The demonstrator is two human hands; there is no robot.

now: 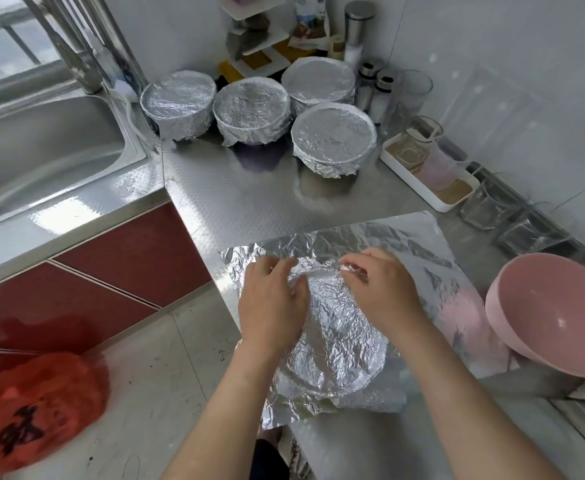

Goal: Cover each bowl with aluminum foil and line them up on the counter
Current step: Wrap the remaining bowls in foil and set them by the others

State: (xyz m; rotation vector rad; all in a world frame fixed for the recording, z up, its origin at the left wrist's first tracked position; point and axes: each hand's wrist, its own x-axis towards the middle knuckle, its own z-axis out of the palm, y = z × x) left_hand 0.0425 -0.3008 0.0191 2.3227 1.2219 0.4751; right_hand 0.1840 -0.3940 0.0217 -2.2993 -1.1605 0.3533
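Observation:
A bowl under crumpled aluminum foil (339, 344) sits near the counter's front edge, on top of a larger loose foil sheet (381, 237). My left hand (272, 303) presses the foil down over the bowl's left rim. My right hand (381, 289) pinches the foil at the far rim. Several foil-covered bowls stand at the back of the counter: one by the sink (178, 103), one in the middle (251, 110), one behind (318, 81) and one in front at the right (332, 136). An uncovered pink bowl (554, 313) sits tilted at the right.
A steel sink (42, 154) lies at the left. A white tray with glass cups (429, 161) and more glasses (492, 206) line the right wall. Shakers and a spice rack (260, 36) stand at the back. A red plastic bag (38, 407) lies on the floor.

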